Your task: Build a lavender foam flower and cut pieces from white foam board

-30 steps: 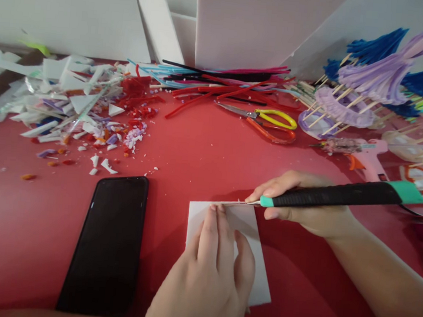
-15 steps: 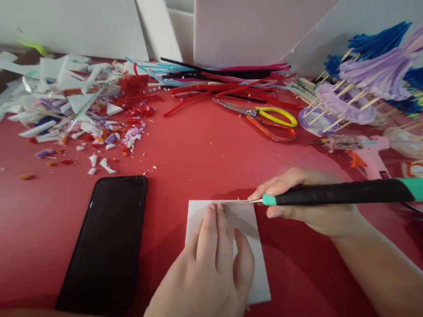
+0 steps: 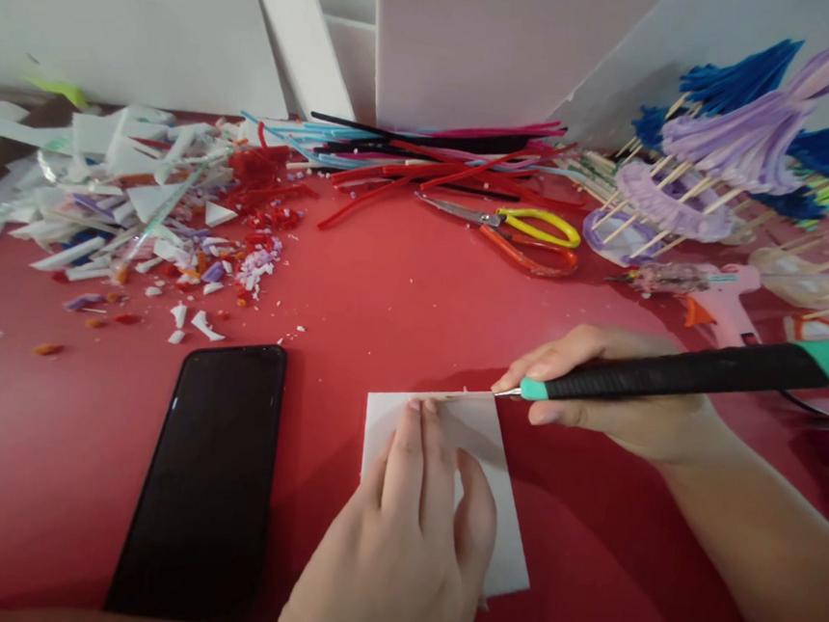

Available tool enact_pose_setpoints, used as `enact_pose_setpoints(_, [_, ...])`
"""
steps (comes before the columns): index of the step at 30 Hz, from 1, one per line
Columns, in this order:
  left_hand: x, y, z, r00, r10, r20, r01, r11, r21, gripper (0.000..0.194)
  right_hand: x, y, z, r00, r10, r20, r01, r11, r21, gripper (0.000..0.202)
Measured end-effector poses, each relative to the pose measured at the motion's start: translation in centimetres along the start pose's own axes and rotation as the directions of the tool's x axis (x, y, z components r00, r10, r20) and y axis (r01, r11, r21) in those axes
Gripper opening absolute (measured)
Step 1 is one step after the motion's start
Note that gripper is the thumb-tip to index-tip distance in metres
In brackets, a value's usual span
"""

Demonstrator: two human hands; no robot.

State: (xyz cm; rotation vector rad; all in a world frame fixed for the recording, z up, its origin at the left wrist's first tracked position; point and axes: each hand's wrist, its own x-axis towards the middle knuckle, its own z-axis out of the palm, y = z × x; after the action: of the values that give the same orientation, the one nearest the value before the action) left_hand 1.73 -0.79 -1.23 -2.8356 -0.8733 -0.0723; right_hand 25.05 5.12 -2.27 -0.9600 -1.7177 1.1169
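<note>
My left hand (image 3: 399, 532) lies on a white foam board square (image 3: 507, 542), its fingers stretched out and pressing near the far edge. In my right hand (image 3: 637, 422) is a craft knife (image 3: 677, 378) with a black ribbed handle and teal ends. Its thin metal tip meets the far right corner of the board; the blade is too small to make out clearly. The handle points away to the right, nearly level with the table.
A black phone (image 3: 203, 486) lies left of the board. Scraps (image 3: 154, 211) are piled at the back left. Pipe cleaners (image 3: 428, 157), scissors (image 3: 523, 229), a pink glue gun (image 3: 727, 300) and purple pipe-cleaner models on sticks (image 3: 735, 136) line the back and right. White boards (image 3: 481, 46) stand behind.
My right hand and the craft knife have shifted slightly right along the board's far edge, to its corner. My left hand stays in place on the board.
</note>
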Motion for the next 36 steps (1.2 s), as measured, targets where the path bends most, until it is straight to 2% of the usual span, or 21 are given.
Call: enact_pose_setpoints(36, [0.03, -0.05, -0.23, 1.0, -0.006, 0.019, 0.006, 1.0, -0.016, 0.039, -0.08, -0.33, -0.62, 0.998, 0.055, 0.001, -0.055, 0.998, -0.004, 0.03])
